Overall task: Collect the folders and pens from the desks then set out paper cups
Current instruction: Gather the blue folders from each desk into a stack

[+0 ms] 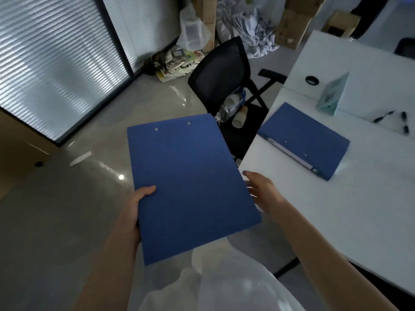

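Left hand [134, 207] grips 1 blue folder [190, 185], right hand [262, 194] touches it open-fingered; 1 folder [303, 138] and 3 pens [397, 120] on desk [336, 209].

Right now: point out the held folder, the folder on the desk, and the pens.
held folder [190, 182], head view, middle of the cover
desk folder [307, 135], head view, middle of the top cover
pens [404, 122], head view, on one pen's barrel

Dim room with a glossy grey floor [67, 209]. Blinds [51, 63] far left. A black mesh chair [221, 70] stands beside the white desk [359, 209].
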{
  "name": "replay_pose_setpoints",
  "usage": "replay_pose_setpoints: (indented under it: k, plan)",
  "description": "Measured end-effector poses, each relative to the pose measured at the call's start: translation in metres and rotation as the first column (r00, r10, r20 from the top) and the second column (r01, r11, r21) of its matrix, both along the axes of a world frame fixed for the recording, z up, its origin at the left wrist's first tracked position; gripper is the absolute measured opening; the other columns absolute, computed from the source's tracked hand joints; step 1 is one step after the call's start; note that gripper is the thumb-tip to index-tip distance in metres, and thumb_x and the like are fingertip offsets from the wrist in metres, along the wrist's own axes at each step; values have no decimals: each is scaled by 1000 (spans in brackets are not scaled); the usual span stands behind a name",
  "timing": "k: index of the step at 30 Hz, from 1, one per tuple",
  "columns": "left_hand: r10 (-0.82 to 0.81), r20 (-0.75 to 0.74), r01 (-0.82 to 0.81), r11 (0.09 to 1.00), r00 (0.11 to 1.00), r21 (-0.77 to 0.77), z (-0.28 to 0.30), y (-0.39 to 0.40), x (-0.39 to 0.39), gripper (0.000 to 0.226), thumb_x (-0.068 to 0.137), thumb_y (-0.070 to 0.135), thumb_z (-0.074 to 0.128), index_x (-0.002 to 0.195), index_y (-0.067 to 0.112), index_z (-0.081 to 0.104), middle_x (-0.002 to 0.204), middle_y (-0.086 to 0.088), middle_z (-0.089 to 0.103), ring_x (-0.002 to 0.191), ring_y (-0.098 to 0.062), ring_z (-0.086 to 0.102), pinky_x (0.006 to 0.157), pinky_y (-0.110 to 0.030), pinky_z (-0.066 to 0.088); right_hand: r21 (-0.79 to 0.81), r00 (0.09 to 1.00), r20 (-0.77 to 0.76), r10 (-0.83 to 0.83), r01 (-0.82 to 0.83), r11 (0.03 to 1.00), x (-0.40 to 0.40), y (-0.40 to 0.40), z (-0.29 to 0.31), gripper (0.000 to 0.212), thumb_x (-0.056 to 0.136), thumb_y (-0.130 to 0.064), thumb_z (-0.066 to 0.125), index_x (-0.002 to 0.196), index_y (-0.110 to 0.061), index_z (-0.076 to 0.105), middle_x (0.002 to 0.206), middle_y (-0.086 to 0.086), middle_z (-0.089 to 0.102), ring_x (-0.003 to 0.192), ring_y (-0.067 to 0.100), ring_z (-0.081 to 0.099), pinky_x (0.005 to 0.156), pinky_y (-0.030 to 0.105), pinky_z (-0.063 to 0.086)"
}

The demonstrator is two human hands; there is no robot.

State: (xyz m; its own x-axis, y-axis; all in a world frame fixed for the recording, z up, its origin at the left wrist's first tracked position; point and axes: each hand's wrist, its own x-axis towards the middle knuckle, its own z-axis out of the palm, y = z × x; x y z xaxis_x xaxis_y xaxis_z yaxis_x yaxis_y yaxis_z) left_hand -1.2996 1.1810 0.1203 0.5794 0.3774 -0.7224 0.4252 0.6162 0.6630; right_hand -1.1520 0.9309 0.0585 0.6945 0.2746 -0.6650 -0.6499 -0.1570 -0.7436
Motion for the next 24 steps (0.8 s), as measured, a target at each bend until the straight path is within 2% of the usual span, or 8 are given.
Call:
replay_pose_setpoints:
  k: [4,7,9,11,14,17,20,24]
  plan:
    - [-10,-33,10,1000,999,2,1,14,63,19,88,22,59,101,13,68,86,-7,77,67,-25,74,66,-38,52,-154,996,63,-70,79,985,82,-7,-19,34,94,-30,58,119,-8,60,110,11,65,102,27,62,93,39,50]
    - [-33,-55,34,999,998,12,4,23,106,21,88,23,59,104,14,68,85,-6,77,73,-25,73,67,-38,52,-370,988,153,-8,65,927,141,-11,-36,40,92,-24,59,128,-8,54,119,5,58,103,24,55,92,37,46]
    - [-50,-66,50,999,997,12,4,30,133,23,87,24,60,105,14,68,90,-6,77,78,-26,73,69,-38,52,-572,972,207,114,26,820,177,-14,-46,45,93,-21,54,135,-10,47,129,7,52,106,26,53,86,34,42]
    - [-72,-84,74,997,994,20,5,37,156,22,87,23,60,105,15,69,92,-6,77,81,-26,72,69,-38,51,-719,952,164,257,-63,692,204,-19,-57,54,93,-21,51,143,-10,37,144,13,41,124,34,46,95,40,43]
    - [-102,-89,105,994,991,28,5,49,184,19,87,23,60,103,17,69,92,-5,77,83,-26,71,70,-39,51,-786,923,63,381,-189,588,224,-25,-76,65,94,-20,48,151,-9,19,157,13,21,143,36,21,116,46,25]
    - [-140,-104,143,989,985,21,1,63,211,20,87,23,60,104,17,69,95,-5,77,83,-26,72,73,-40,53,-822,902,-36,431,-272,501,233,-22,-90,68,95,-21,44,153,-9,9,162,6,5,148,33,2,121,42,11]
    - [-172,-106,175,984,979,18,-4,78,235,21,88,23,59,104,15,69,91,-5,77,80,-25,72,72,-39,52,-835,901,-100,422,-306,457,230,-14,-95,70,95,-22,43,153,-12,4,162,1,-2,148,34,-5,118,43,15]
    - [-242,-102,243,970,965,4,-10,103,267,20,89,21,56,103,14,68,87,-5,77,69,-23,74,67,-38,51,-854,927,-65,370,-244,460,222,3,-95,73,94,-22,46,153,-13,3,162,-1,-4,148,34,-8,118,42,16]
